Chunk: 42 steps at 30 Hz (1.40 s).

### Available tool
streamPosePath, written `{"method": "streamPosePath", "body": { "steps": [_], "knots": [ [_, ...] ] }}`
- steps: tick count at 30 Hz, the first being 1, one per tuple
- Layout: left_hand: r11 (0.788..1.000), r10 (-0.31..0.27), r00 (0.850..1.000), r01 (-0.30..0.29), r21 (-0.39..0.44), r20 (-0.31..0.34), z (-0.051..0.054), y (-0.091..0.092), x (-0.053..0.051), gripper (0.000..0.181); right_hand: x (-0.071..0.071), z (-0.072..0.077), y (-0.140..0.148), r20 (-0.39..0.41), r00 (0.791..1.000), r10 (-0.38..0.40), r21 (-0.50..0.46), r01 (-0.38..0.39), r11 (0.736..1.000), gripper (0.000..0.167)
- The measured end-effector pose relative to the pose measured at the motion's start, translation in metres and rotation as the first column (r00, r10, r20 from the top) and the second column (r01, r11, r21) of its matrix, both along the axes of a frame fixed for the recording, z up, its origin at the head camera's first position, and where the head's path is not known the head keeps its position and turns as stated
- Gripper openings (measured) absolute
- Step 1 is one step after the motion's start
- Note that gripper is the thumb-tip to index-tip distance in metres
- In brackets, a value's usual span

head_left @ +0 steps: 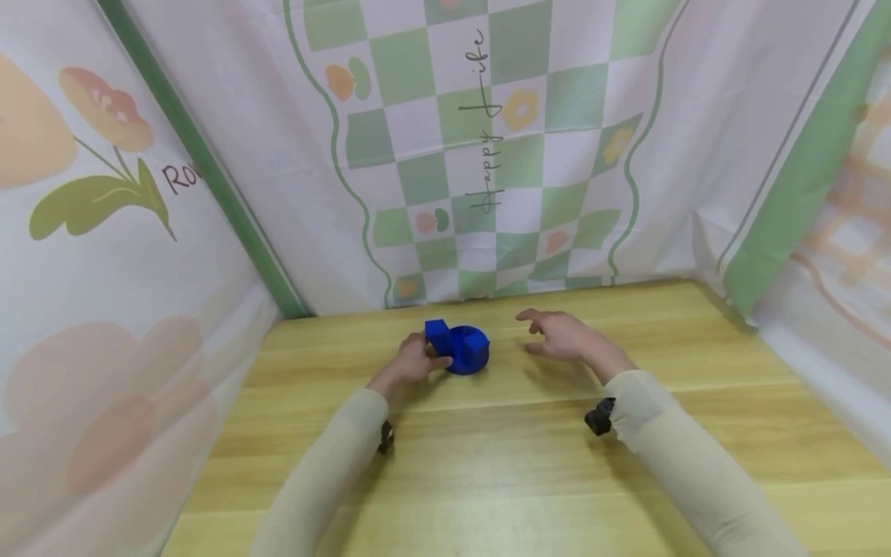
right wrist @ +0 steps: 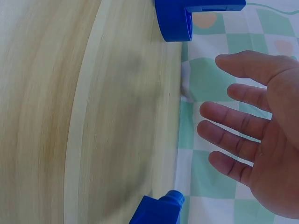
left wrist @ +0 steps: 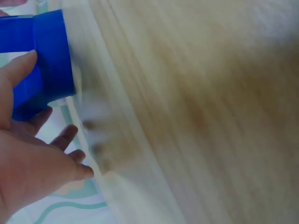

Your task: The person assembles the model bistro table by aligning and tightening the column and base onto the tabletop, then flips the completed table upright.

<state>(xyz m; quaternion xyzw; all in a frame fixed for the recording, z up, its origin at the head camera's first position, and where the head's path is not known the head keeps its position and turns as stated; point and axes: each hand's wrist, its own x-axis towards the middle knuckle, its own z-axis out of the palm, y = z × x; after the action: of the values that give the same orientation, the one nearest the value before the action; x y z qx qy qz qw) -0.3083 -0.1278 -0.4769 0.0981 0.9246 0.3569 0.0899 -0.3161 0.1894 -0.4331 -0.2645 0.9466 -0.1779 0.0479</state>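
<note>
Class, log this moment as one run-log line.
left hand: grips blue part | right hand: holds nothing, above wooden table

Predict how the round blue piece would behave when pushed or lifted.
The round blue piece should stay stiff, judging by its crisp edges. With its broad side down, it would probably slide rather than roll. Its smooth-looking sides might prove slightly slippery.

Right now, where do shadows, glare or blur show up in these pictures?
Head view: a soft shadow on the wooden table below the right hand, with a pale sheen nearer the camera; left wrist view: smeared-looking wood grain and whitish glare at upper right, the left hand clearer; right wrist view: faint shadows, and a table seam that curves, perhaps lens distortion.
</note>
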Motion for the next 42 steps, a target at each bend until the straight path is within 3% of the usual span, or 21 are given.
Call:
{"method": "streamPosePath", "body": {
  "steps": [7, 15, 19, 25, 30, 35, 42],
  "knots": [
    [0.999, -0.025, 1.000, 0.025, -0.037, -0.019, 0.001, 0.000, 0.000, 0.066, 0.002, -0.003, 0.008, -0.006, 1.000, -0.025, -0.013, 0.024, 1.000, 0.058],
    [0.998, -0.007, 1.000, 0.007, -0.058, 0.001, 0.004, 0.001, 0.001, 0.068, 0.002, -0.002, 0.013, 0.007, 0.999, -0.040, -0.018, 0.040, 0.999, 0.059],
    [0.997, -0.018, 0.999, 0.015, -0.075, -0.043, 0.003, 0.002, -0.002, 0.060, 0.001, -0.001, 0.015, 0.002, 0.999, -0.039, -0.023, 0.039, 0.999, 0.059],
    [0.997, -0.013, 0.999, 0.009, -0.078, -0.052, 0.001, 0.002, -0.002, 0.059, 0.002, 0.001, 0.017, -0.001, 0.999, -0.036, -0.028, 0.036, 0.999, 0.058],
    [0.991, -0.037, 0.991, 0.020, -0.135, -0.125, 0.002, 0.003, -0.003, 0.054, 0.001, 0.000, 0.021, -0.009, 0.999, -0.043, -0.022, 0.043, 0.999, 0.058],
    [0.997, 0.018, 0.997, -0.024, -0.079, -0.073, 0.004, 0.005, 0.001, 0.054, 0.002, -0.001, 0.024, -0.006, 0.999, -0.041, -0.016, 0.041, 0.999, 0.058],
    [0.997, 0.055, 0.990, -0.062, -0.051, -0.129, 0.003, 0.004, 0.002, 0.048, 0.002, 0.000, 0.026, -0.008, 0.999, -0.037, -0.017, 0.037, 0.999, 0.057]
  ]
}}
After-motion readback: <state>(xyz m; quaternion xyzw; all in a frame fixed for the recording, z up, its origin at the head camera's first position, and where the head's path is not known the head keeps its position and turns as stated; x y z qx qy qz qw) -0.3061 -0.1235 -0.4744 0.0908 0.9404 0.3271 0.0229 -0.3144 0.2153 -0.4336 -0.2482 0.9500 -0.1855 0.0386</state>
